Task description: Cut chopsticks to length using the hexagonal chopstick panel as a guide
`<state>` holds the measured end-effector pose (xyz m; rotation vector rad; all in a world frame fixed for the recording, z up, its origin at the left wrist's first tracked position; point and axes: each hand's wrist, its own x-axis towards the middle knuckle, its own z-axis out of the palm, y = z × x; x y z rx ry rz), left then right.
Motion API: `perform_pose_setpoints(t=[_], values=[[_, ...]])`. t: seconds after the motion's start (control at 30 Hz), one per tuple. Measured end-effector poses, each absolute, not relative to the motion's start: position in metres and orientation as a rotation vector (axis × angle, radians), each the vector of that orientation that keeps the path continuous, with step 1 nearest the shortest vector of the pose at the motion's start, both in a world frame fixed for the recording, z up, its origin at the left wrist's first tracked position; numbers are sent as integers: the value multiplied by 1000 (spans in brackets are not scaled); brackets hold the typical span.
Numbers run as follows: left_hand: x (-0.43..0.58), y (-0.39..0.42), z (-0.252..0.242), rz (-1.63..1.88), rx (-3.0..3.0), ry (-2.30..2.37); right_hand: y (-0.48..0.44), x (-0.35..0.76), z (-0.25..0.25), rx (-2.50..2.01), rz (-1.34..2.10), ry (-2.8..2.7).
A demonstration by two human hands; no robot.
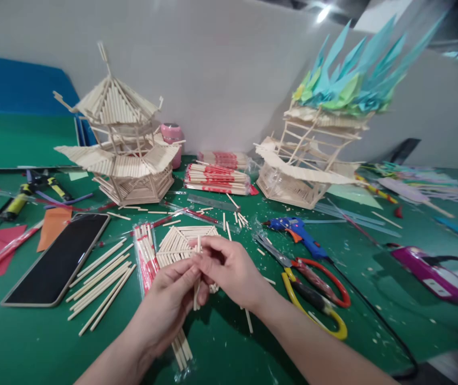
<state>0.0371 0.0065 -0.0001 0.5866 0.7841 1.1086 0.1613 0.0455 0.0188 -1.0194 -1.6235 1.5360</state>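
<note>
Both hands meet at the middle, pinching a few short wooden sticks (196, 298) held upright together. My left hand (175, 291) closes round their lower part, and my right hand (227, 267) grips nearer the top; the fingers overlap and hide much of the sticks. Just behind them lies a flat polygonal panel (175, 243) of wooden sticks, partly covered by my hands. An opened plastic packet of sticks (145, 248) lies left of the panel, running beneath my left hand. Further left, several loose sticks (102, 283) are spread on the green table (229, 353).
Two stick pavilions (111, 160) (305, 171) stand at the back, with stick packets (219, 179) between. Right are a blue glue gun (299, 233), red-handled scissors (319, 280), yellow-handled cutters (313, 305) and a cable (377, 315). A phone (58, 259) lies left.
</note>
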Motion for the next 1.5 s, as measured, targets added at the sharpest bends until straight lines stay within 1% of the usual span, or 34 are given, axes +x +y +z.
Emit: perform_pose_setpoints(t=[0.07, 0.1, 0.17, 0.27, 0.43, 0.53, 0.8, 1.0, 1.1, 1.2, 1.27, 1.37, 1.5], values=[[33, 9, 0, 1146, 543, 780, 38, 169, 21, -1152, 1340, -1711], [31, 10, 1, 1169, 512, 782, 32, 172, 20, -1212, 1305, -1749], [28, 11, 3, 1213, 447, 785, 20, 176, 15, -1253, 1341, -1786], [28, 11, 10, 1230, 361, 761, 5, 175, 4, -1215, 1366, -1806], [32, 8, 28, 1183, 305, 693, -2, 168, 4, -1019, 979, -1902], [34, 7, 38, 1182, 302, 670, -3, 169, 11, -947, 880, -1912], [48, 6, 40, 1222, 284, 619, -12, 171, 7, -1065, 752, -1775], [56, 6, 48, 1176, 317, 660, -12, 179, 5, -1172, 755, -1774], [56, 6, 49, 1181, 418, 763, -6, 190, 12, -1263, 863, -1724], [56, 6, 44, 1175, 677, 952, 2, 202, 22, -1290, 1005, -1635], [57, 6, 39, 1098, 902, 1056, 7, 206, 28, -1262, 1124, -1542], [62, 6, 36, 939, 1105, 1067, 12, 205, 31, -1151, 1274, -1497], [66, 5, 35, 857, 1131, 1056, 14, 202, 27, -1134, 1259, -1526]])
